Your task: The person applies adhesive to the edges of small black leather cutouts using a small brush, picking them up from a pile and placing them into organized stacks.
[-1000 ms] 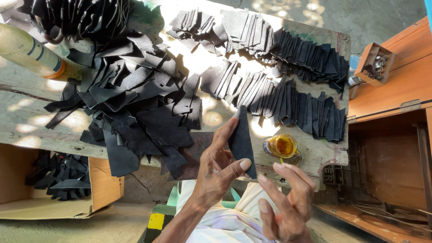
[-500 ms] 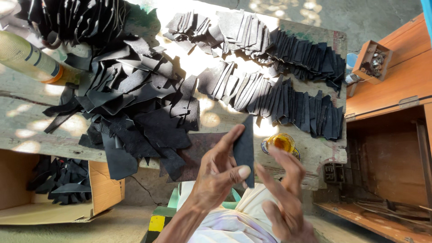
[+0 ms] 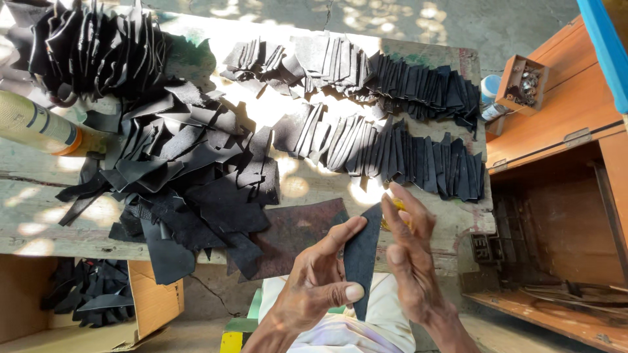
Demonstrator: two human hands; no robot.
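Our left hand (image 3: 314, 287) pinches a black leather piece (image 3: 362, 256) between thumb and fingers; just beside the piece, our right hand (image 3: 407, 252) hovers open, holding nothing.

This is a small leather-working workshop, probably set up outdoors, since dappled sunlight falls across a rough concrete floor (image 3: 497, 26). A worn wooden workbench (image 3: 39, 222) carries a loose heap of black leather offcuts (image 3: 176, 189) toward its left edge and neat overlapping rows of cut pieces (image 3: 392, 144) along its far edge. A cardboard box (image 3: 78, 314) under the near left corner holds more scraps (a small wooden box of metal fittings (image 3: 523, 82) stands off the right edge).
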